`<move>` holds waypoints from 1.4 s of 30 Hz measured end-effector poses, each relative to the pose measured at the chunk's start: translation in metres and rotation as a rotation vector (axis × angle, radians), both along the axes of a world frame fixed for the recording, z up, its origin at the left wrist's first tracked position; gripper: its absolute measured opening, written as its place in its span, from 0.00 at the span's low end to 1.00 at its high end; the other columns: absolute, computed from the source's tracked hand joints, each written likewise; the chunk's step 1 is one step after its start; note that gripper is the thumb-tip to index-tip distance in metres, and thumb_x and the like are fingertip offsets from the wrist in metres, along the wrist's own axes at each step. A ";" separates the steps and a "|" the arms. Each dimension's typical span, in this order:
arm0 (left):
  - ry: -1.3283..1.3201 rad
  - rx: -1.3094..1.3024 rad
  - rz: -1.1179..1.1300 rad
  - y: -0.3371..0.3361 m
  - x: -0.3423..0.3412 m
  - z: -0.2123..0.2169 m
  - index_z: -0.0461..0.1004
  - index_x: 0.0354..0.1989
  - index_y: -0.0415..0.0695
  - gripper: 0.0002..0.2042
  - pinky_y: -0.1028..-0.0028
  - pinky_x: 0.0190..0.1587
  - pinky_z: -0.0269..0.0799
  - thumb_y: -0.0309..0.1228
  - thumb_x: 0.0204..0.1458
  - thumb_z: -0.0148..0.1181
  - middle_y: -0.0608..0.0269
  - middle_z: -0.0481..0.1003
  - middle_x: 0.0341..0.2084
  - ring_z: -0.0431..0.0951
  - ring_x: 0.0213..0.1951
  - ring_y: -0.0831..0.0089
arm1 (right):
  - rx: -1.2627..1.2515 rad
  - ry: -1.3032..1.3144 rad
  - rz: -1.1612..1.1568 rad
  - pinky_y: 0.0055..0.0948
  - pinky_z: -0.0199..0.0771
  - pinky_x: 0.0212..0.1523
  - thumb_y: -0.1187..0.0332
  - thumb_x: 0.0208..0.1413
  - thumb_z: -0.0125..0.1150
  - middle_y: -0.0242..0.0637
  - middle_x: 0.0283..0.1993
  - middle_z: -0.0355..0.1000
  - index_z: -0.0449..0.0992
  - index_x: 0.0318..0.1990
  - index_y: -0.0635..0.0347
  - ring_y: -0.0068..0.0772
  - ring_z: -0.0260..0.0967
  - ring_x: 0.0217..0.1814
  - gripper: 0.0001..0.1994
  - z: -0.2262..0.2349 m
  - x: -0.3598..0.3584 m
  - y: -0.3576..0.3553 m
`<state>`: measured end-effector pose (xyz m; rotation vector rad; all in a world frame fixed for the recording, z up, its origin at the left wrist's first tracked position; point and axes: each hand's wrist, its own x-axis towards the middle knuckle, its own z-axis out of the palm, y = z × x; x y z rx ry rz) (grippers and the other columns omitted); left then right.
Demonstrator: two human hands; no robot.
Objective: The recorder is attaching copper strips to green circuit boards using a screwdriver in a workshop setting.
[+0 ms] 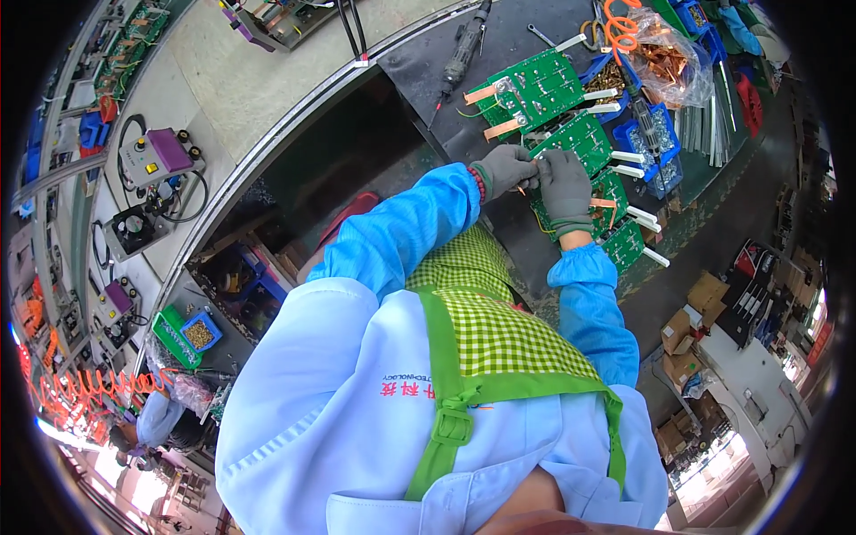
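Two gloved hands meet over a row of green circuit boards on a dark work mat (499,53). The left hand (506,169), in a grey knit glove with a red cuff band, is curled, its fingertips pinching something small at the edge of the middle circuit board (584,138); what it pinches is too small to tell. The right hand (564,183), in a matching grey glove, is bent over the same spot with fingers pressed down on the board's near edge, next to the left fingertips.

That board lies flat, its long axis running from the upper left toward the lower right of the view, in line with the others. It is a glossy green rectangle dotted with small silvery solder points, with white bars sticking out of its right side. Beyond it sits the far board (535,89), bearing flat copper-coloured tabs on its left edge and a shiny metal piece. Nearer the body lie two more green boards, the nearest one (624,242) with a white bar jutting out.

Both arms wear smooth blue sleeves, and a green checked apron (490,330) with plain green straps covers the chest. Blue plastic bins (646,143) of small metal parts stand just right of the boards, beside a clear bag of copper pieces (669,62). A slim dark rotary tool (464,49) lies on the mat beyond the boards.
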<state>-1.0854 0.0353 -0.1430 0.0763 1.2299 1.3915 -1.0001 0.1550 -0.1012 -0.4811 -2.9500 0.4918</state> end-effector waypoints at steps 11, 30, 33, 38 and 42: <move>-0.036 0.123 0.049 0.002 0.011 -0.013 0.75 0.35 0.38 0.07 0.81 0.22 0.63 0.27 0.52 0.53 0.65 0.74 0.24 0.67 0.21 0.83 | 0.176 -0.431 -0.053 0.43 0.71 0.35 0.50 0.56 0.48 0.42 0.34 0.72 0.74 0.32 0.54 0.46 0.71 0.37 0.17 0.003 -0.018 0.002; -0.012 0.105 0.002 0.007 0.004 0.000 0.73 0.32 0.36 0.07 0.82 0.22 0.65 0.28 0.53 0.55 0.62 0.75 0.24 0.71 0.22 0.82 | -0.144 -0.133 -0.072 0.44 0.69 0.39 0.57 0.56 0.53 0.46 0.41 0.68 0.73 0.38 0.57 0.51 0.69 0.41 0.13 0.000 0.007 0.016; -0.063 -0.001 0.009 0.008 0.004 -0.001 0.73 0.33 0.36 0.06 0.82 0.22 0.66 0.28 0.53 0.56 0.62 0.75 0.24 0.71 0.21 0.82 | -0.266 0.110 -0.195 0.42 0.69 0.43 0.56 0.58 0.50 0.46 0.43 0.68 0.75 0.40 0.58 0.49 0.68 0.44 0.15 0.004 0.014 0.018; -0.101 0.032 0.040 0.010 -0.003 -0.010 0.72 0.36 0.36 0.07 0.83 0.22 0.67 0.27 0.53 0.56 0.61 0.75 0.25 0.71 0.21 0.83 | -0.334 0.121 -0.140 0.38 0.66 0.48 0.55 0.59 0.47 0.46 0.45 0.69 0.76 0.41 0.59 0.46 0.66 0.49 0.18 0.005 0.015 0.008; -0.131 -0.040 -0.022 0.016 0.001 0.000 0.71 0.36 0.36 0.07 0.83 0.22 0.67 0.26 0.53 0.56 0.61 0.75 0.25 0.71 0.20 0.83 | -0.338 0.263 -0.208 0.39 0.66 0.49 0.56 0.59 0.48 0.47 0.46 0.69 0.77 0.41 0.60 0.48 0.66 0.50 0.17 -0.001 0.023 0.018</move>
